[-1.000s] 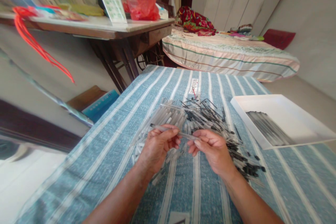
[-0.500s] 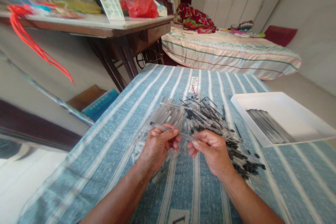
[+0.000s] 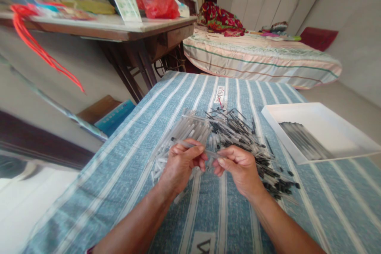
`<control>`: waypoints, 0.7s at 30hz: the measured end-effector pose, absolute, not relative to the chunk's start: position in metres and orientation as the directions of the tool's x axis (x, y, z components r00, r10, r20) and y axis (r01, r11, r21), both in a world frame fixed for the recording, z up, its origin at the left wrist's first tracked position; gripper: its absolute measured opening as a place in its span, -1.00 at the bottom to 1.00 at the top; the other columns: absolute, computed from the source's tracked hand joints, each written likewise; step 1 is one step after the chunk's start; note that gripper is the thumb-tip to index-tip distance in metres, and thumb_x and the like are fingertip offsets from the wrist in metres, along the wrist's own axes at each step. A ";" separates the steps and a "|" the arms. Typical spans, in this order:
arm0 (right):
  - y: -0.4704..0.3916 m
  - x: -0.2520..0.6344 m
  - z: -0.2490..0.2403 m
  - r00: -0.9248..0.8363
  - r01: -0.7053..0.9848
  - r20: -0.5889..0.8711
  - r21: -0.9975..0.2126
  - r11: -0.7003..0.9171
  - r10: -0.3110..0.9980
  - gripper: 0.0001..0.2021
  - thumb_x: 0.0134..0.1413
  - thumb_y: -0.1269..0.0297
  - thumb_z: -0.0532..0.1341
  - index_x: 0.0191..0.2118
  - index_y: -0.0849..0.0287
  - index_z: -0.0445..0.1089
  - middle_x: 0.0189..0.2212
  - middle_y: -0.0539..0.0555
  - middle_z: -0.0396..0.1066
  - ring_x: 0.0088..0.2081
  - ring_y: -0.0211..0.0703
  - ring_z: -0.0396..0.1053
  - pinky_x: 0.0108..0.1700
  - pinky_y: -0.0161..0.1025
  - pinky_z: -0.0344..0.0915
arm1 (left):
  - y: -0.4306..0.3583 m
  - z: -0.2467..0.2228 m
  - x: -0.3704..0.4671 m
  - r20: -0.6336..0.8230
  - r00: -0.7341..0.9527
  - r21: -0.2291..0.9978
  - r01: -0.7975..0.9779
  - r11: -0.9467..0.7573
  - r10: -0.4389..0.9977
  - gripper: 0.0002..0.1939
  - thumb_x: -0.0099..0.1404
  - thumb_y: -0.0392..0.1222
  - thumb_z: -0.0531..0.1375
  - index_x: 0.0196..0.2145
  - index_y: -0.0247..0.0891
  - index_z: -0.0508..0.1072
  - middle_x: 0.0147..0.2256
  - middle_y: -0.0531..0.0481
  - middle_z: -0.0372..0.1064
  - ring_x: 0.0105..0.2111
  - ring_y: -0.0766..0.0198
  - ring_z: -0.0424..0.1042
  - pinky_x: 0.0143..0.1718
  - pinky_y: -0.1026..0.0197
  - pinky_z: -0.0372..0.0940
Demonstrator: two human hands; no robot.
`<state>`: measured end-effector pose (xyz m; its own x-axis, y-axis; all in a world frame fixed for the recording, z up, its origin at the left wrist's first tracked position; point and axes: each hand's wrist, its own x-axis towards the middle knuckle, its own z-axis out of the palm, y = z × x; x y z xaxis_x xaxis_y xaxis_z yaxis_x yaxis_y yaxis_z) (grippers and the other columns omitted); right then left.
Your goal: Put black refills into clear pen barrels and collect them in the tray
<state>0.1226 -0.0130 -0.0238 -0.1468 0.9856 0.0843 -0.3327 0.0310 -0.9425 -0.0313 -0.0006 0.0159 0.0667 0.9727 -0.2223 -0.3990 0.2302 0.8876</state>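
Note:
A clear pen [image 3: 210,153] with a black tip at its left end is held level between both hands. My left hand [image 3: 184,162] pinches its barrel, and my right hand [image 3: 238,166] grips the right end between thumb and fingers. Behind and beside my left hand lie many clear pen barrels [image 3: 190,127] and whitish caps [image 3: 160,165]. Dark refills and black parts [image 3: 238,127] are heaped behind my right hand, with small black pieces [image 3: 279,186] to its right. In the white tray [image 3: 342,121] rests a row of dark pens [image 3: 303,141].
Under everything is a blue striped cloth [image 3: 125,190] on the table. A wooden desk [image 3: 133,33] with a red plastic bag [image 3: 162,4] stands at the back left. Farther back is a bed [image 3: 262,53]. A blue box [image 3: 116,117] sits below the table's left side.
Both hands keep hold of the pen in nearly the same place. Only a slight shift of the whole view is visible.

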 end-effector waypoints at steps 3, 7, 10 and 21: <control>-0.008 0.126 -0.024 -0.163 -0.271 0.077 -0.962 0.030 0.984 -0.86 -0.04 0.25 0.29 -0.36 0.20 0.39 -0.56 -0.01 0.48 -0.60 -0.27 0.40 -0.55 -0.34 0.34 | 0.000 0.016 -0.030 -0.211 0.059 0.897 -0.386 0.217 0.976 -0.90 0.00 -0.28 0.27 -0.51 -0.32 0.40 -0.65 0.04 0.39 -0.72 0.34 0.31 -0.69 0.31 0.24; 0.000 0.133 -0.019 -0.230 -0.042 0.124 -0.992 0.118 0.965 -0.84 -0.03 0.22 0.25 -0.35 0.21 0.38 -0.62 -0.07 0.38 -0.62 -0.32 0.33 -0.56 -0.40 0.25 | 0.001 0.017 -0.029 -0.213 0.044 0.917 -0.337 0.216 0.976 -0.89 0.00 -0.26 0.28 -0.50 -0.32 0.42 -0.64 0.03 0.40 -0.69 0.35 0.31 -0.67 0.31 0.24; 0.004 0.140 -0.007 -0.260 0.250 0.212 -0.927 0.278 0.942 -0.87 0.00 0.25 0.23 -0.41 0.21 0.41 -0.66 -0.11 0.26 -0.61 -0.37 0.20 -0.55 -0.43 0.12 | 0.002 0.018 -0.026 -0.238 0.065 0.922 -0.299 0.246 0.969 -0.86 -0.02 -0.22 0.30 -0.51 -0.32 0.43 -0.62 0.04 0.41 -0.66 0.34 0.33 -0.65 0.31 0.24; 0.022 0.271 0.011 0.322 0.720 0.566 -0.667 0.192 0.759 -0.82 0.01 0.19 0.18 -0.39 0.18 0.44 -0.36 0.07 0.46 -0.29 -0.14 0.39 -0.19 -0.22 0.29 | 0.009 0.004 -0.033 -0.124 0.003 0.930 0.348 0.115 0.992 -0.60 -0.08 0.02 0.27 -0.29 -0.25 0.49 -0.58 0.06 0.44 -0.51 0.17 0.44 -0.51 0.24 0.30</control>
